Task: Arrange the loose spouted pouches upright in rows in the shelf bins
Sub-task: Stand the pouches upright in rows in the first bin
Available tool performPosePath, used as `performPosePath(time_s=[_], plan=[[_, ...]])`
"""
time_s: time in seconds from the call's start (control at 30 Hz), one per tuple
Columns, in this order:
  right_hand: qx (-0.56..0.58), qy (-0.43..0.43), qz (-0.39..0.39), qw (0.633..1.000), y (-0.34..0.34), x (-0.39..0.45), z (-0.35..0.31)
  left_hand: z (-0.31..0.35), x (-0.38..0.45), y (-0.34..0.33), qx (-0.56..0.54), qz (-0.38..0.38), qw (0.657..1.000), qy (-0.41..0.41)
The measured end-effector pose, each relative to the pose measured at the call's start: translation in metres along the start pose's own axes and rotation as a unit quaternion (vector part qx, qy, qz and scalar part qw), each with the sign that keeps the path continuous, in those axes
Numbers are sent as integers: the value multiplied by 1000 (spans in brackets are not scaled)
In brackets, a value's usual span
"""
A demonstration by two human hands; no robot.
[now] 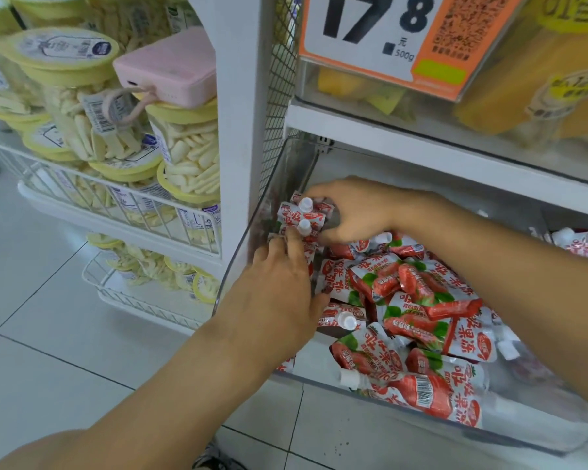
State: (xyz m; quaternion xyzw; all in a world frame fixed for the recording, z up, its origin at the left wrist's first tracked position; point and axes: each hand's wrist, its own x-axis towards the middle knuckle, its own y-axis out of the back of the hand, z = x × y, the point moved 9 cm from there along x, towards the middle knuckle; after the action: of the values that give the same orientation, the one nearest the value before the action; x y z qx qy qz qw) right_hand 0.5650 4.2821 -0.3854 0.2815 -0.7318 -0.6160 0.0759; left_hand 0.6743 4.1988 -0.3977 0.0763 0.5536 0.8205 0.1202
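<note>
both hands working in the back left corner of the clear bin (241, 252). left hand (279, 286) pressing straight fingers against the front of the upright pouches (304, 217), not curling round them. right hand (350, 212) curling over the same small row from behind, gripping it. standing white-capped against the bin's left wall. lying jumbled across the bin floor, loose red pouches (411, 300). sitting on a yellow-lidded jar (184, 144) to the left, a pink power bank (170, 66).

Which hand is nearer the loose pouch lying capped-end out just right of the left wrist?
Left. The left hand sits right beside that pouch; the right hand is farther back, at the upright pouches.
</note>
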Motion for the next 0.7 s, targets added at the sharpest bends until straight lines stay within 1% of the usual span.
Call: performPosePath(time_s=[0.1,0.17,0.23,0.3,0.4,0.47,0.57,0.7], plan=[[26,-5,27,999,-10,0,1,-1,4,-2,-3,-1,1000,-3],[97,-12,41,994,-9,-4,5,-3,7,-4,-9,-8,1000,-2],[160,-30,72,984,-5,-12,13,-2,10,-5,-6,-17,1000,1],[144,-79,112,980,-3,-19,21,-1,10,-4,2,-15,1000,0],[101,-154,142,973,-2,-20,24,3,4,1,16,7,1000,-16],[93,-185,133,969,-8,-16,21,4,-1,4,18,14,999,-22],[132,-211,95,964,-27,-12,21,4,-5,8,17,21,999,-27],[199,-245,139,939,-26,-21,30,5,-7,8,22,9,999,-28]])
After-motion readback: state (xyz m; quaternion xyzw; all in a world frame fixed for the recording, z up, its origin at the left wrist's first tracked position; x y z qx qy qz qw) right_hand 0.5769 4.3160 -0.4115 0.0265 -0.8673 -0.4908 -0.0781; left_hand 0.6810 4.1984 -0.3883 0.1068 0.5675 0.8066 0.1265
